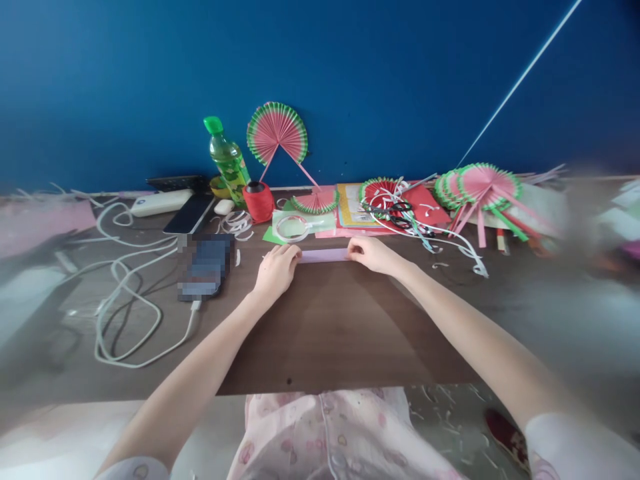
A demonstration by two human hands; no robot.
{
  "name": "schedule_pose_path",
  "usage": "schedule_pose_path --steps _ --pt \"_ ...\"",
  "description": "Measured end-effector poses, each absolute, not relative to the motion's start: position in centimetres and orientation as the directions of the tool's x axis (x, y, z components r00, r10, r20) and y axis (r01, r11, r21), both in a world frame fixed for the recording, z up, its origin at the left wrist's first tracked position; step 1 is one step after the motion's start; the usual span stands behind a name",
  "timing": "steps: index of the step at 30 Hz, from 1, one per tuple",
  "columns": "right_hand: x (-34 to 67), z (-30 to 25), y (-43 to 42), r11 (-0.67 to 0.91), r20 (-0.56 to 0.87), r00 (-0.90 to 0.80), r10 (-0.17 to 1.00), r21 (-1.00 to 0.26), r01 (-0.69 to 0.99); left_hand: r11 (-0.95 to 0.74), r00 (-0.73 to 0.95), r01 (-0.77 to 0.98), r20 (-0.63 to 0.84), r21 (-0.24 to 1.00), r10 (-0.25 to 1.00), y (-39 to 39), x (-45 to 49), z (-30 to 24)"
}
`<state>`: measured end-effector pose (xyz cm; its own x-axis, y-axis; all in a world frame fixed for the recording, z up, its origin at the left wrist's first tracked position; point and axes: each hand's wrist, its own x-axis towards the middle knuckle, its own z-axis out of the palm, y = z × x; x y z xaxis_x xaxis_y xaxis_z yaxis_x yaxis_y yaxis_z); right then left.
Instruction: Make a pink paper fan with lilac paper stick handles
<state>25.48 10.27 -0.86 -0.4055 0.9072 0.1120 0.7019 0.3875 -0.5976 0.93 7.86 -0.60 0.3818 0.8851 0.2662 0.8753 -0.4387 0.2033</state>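
A white cable (117, 313) loops on the left of the brown desk (330, 333), beside a phone (206, 267). The left hand (276, 268) lies palm down, its fingers bent and drawn together on the left end of a pale pink paper strip (324, 255) (pinching or only pressing, I cannot tell). The strip lies flat on the desk, stretched between both hands. The right hand (373, 255) covers its right end, fingers curled close upon it. Further right, paper fans (483, 187) lie near the wall.
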Motion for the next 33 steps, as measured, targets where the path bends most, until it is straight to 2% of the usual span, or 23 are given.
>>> schedule_pose_path --steps 6,11,13,15,17,20,25,33 --pt "25.6 -1.5 10.3 0.386 0.143 -0.381 0.914 -0.599 0.702 -0.452 0.406 0.888 0.319 0.084 0.856 7.6 0.9 -1.0" --pt "25.6 -1.8 9.5 0.414 0.214 -0.357 0.909 -0.561 0.717 -0.47 0.432 0.881 0.317 0.05 0.844 7.2 1.0 -0.9" --pt "25.0 -1.8 8.9 0.461 0.273 -0.372 0.887 -0.466 0.756 -0.466 0.456 0.884 0.279 -0.034 0.845 6.8 1.5 -0.7" --pt "24.1 -1.8 8.1 0.504 0.306 -0.418 0.855 -0.301 0.81 -0.456 0.472 0.881 0.215 -0.123 0.855 6.1 2.2 -0.5" --pt "22.9 -1.7 7.1 0.516 0.288 -0.465 0.837 -0.133 0.846 -0.406 0.429 0.901 0.169 -0.153 0.887 5.4 2.9 -0.5" --pt "21.2 -1.6 5.7 0.521 0.255 -0.497 0.829 -0.032 0.853 -0.419 0.444 0.892 0.16 -0.168 0.881 4.5 3.7 -0.4" --pt "20.2 -1.6 4.7 0.57 0.235 -0.548 0.803 -0.032 0.821 -0.427 0.449 0.892 0.178 -0.148 0.876 4.0 3.6 -0.5" --pt "22.4 -1.8 4.5 0.498 0.303 -0.45 0.84 -0.098 0.862 -0.48 0.491 0.871 0.222 -0.107 0.842 4.0 2.3 -0.9"
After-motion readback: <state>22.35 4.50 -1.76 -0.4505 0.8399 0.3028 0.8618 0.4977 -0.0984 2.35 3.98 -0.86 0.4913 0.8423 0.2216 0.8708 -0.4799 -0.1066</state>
